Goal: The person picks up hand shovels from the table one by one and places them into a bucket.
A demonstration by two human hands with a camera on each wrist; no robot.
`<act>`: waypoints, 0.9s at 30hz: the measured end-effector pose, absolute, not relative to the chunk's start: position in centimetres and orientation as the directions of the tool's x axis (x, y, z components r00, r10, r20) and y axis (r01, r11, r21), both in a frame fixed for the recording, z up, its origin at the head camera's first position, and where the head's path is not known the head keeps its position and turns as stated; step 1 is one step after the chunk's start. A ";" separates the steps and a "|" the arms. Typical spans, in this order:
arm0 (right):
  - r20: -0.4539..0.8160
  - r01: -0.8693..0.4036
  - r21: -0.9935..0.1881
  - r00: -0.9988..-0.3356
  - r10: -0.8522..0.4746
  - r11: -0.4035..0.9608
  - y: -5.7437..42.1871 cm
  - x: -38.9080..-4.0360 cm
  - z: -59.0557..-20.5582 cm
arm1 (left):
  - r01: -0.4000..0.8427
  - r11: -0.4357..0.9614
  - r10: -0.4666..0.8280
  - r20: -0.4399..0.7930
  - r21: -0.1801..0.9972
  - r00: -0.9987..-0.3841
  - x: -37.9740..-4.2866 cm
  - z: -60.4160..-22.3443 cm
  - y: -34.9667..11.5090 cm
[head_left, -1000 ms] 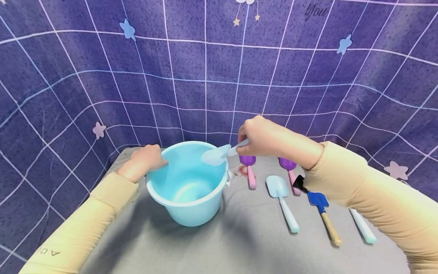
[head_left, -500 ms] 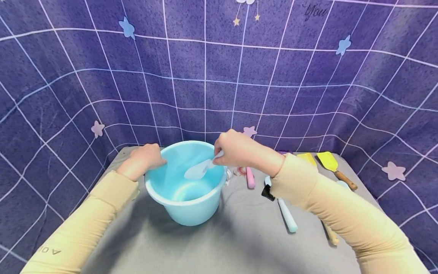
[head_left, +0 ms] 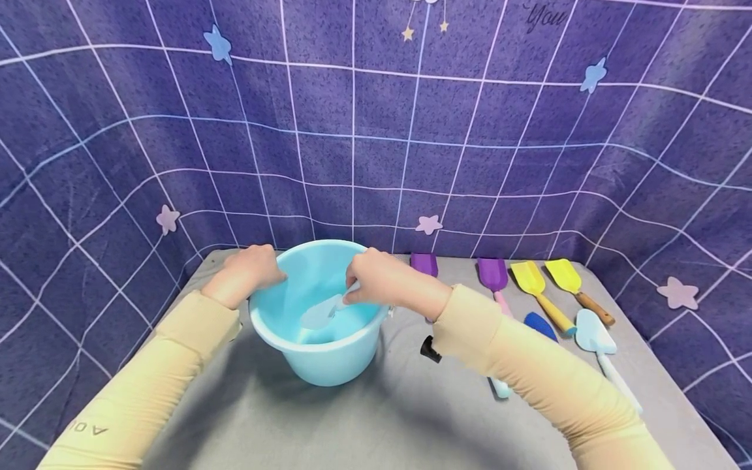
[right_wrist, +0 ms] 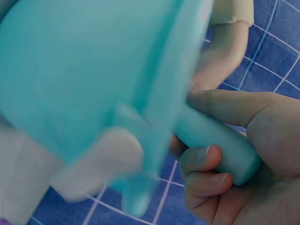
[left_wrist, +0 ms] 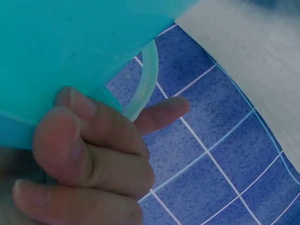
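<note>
A light blue bucket (head_left: pixel 329 365) stands upright on the grey cloth-covered table. At its left rim my left hand (head_left: pixel 252 271) holds on; the left wrist view shows the bent fingers (left_wrist: pixel 70 145) at the bucket's edge, beside its pale curved handle (left_wrist: pixel 147 77). My right hand (head_left: pixel 378 279) grips a pale blue toy shovel (head_left: pixel 320 313) by the handle, above the bucket's right rim. The shovel's blade tilts down within the bucket's opening. In the right wrist view, thumb and curled fingers wrap the shovel's thick handle (right_wrist: pixel 220 145), while the bucket covers the blade.
To the right lie several toy shovels: a purple one (head_left: pixel 424 264), a purple one with pink handle (head_left: pixel 492 273), two yellow ones, and a pale blue one (head_left: pixel 595 333). My right sleeve (head_left: pixel 517 346) partly hides a blue one (head_left: pixel 540 324). A purple grid-patterned cloth (head_left: pixel 382 163) hangs behind.
My right hand has moved left and down, bringing the shovel from the bucket's right rim further into its opening. The left hand has stayed on the rim, and the bucket has barely moved.
</note>
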State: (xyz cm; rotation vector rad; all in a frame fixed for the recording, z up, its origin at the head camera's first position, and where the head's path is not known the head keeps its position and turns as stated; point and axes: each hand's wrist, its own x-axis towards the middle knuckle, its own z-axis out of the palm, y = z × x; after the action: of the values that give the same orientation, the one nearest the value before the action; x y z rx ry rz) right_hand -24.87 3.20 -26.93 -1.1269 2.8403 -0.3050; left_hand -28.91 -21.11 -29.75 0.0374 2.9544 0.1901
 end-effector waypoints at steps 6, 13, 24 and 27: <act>-0.003 -0.687 -0.225 -0.708 -0.706 0.691 1.8 -25.0 -28.8 | 0.004 0.993 0.027 -0.185 0.120 -0.982 -28.9 -29.7 -21.1; -0.021 -0.667 -0.242 -0.722 -0.691 0.704 0.4 -24.8 -30.4 | -0.003 0.992 0.021 -0.191 0.124 -0.981 -28.8 -29.6 -21.1; -0.032 -0.649 -0.224 -0.741 -0.671 0.727 -0.7 -24.8 -31.7 | 0.005 0.993 0.027 -0.175 0.122 -0.984 -28.8 -29.5 -21.0; -0.056 -0.648 -0.229 -0.736 -0.675 0.726 -0.9 -24.9 -31.8 | 0.009 0.992 0.031 -0.174 0.124 -0.984 -28.8 -29.4 -21.0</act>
State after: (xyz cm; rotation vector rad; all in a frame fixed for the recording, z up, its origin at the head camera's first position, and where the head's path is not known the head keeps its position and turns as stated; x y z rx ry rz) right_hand -24.88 -0.89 -31.79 -1.0755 2.7917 -0.2934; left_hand -28.81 -21.01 -29.43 0.0295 2.9595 0.1829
